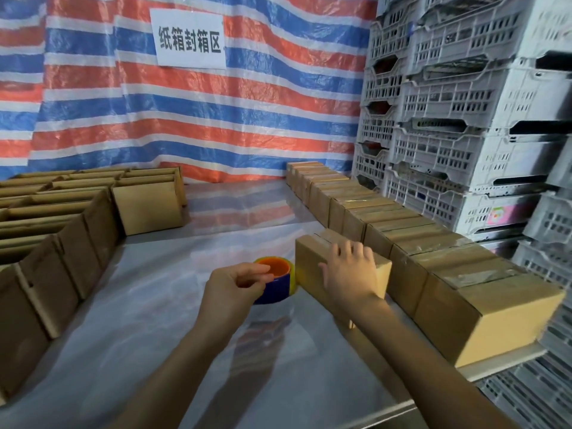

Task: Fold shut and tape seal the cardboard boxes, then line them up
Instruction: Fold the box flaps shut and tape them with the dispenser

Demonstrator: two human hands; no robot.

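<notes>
A closed cardboard box stands in the middle of the table, its flaps folded down. My right hand lies on its top with the fingers spread and the thumb down the near side. Just left of the box sits a tape roll with a blue body and an orange core. My left hand hovers over the roll, fingers loosely curled; whether it touches the roll I cannot tell. A row of several taped boxes runs along the right side, close behind the box under my hand.
Several open boxes with upright flaps crowd the left side of the table. Clear plastic sheeting covers the table. Stacked grey plastic crates rise at the right, past the table's edge. A striped tarp with a paper sign hangs behind.
</notes>
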